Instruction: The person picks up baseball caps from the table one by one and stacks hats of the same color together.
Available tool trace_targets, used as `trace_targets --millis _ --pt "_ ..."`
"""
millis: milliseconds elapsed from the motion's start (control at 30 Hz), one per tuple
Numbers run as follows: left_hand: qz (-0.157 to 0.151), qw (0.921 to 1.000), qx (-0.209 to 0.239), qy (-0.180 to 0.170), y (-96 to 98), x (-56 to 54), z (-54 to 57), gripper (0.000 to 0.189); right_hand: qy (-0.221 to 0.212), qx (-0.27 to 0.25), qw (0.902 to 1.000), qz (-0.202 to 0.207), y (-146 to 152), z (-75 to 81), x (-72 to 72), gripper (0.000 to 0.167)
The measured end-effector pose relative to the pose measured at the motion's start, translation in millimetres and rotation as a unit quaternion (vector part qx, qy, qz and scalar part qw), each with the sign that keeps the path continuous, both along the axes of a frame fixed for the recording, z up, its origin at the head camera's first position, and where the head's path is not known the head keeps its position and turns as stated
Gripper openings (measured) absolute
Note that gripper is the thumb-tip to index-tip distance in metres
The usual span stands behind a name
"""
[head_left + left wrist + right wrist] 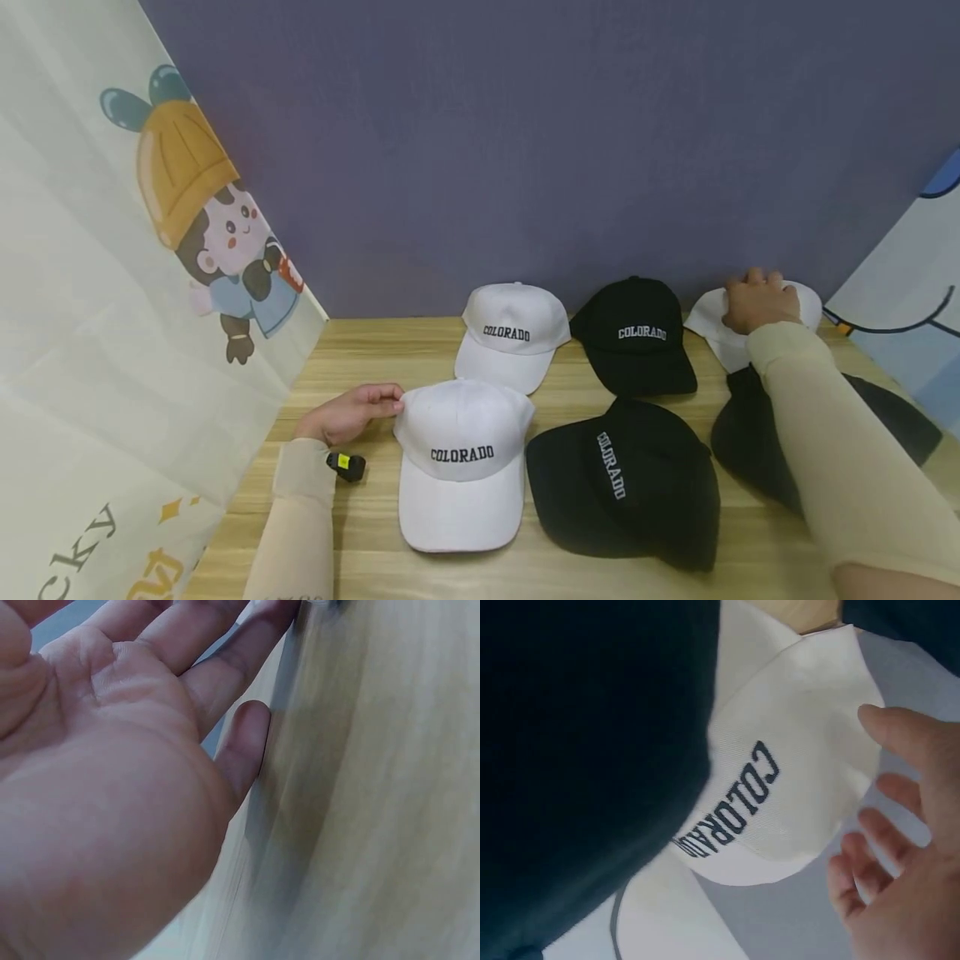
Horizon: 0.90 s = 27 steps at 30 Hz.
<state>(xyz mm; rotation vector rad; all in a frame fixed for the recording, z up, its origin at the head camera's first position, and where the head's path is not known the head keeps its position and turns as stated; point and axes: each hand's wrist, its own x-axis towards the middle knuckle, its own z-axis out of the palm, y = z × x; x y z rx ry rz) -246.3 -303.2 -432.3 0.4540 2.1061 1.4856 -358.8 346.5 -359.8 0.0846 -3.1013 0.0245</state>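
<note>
My left hand [352, 414] is at the left side of the front white cap [465, 425], its fingertips right at the crown's edge. The left wrist view shows the palm with extended fingers [217, 686]. At the back right, my right hand [761, 302] reaches over another white cap [807, 302]. In the right wrist view, the thumb tip meets that cap's crown [810, 735], and the loosely bent fingers [885, 836] are spread beside it. Its lettering reads COLORADO. A dark cap [888, 417] lies partly hidden under my right forearm.
A white cap [517, 321] and a black cap [637, 333] stand along the grey-blue back panel [525, 150]. Another black cap [652, 492], turned sideways, lies in front. All rest on a wood-grain table [360, 542]. A printed sheet [90, 333] hangs at the left.
</note>
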Motion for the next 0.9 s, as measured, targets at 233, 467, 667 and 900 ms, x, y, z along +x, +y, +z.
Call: trace_targets --millis 233,467,667,900 --pt "0.001 1.0000 0.003 -0.003 -0.3 0.2 -0.6 0.014 -0.004 -0.039 0.9961 -0.079 9.4 -17.3 -5.0 0.091" --pt "0.001 1.0000 0.002 0.002 -2.4 -0.1 2.1 0.013 -0.032 -0.066 0.9904 -0.117 11.4 -24.5 -2.6 0.124" --pt "0.003 1.0000 0.000 0.001 -1.1 -1.5 2.6 0.014 -0.048 -0.085 0.9863 -0.133 9.6 -23.2 2.3 0.115" --pt "0.005 1.0000 -0.002 -0.002 0.6 0.3 2.9 0.014 -0.024 -0.070 0.9907 -0.114 18.6 -30.2 -6.8 0.091"
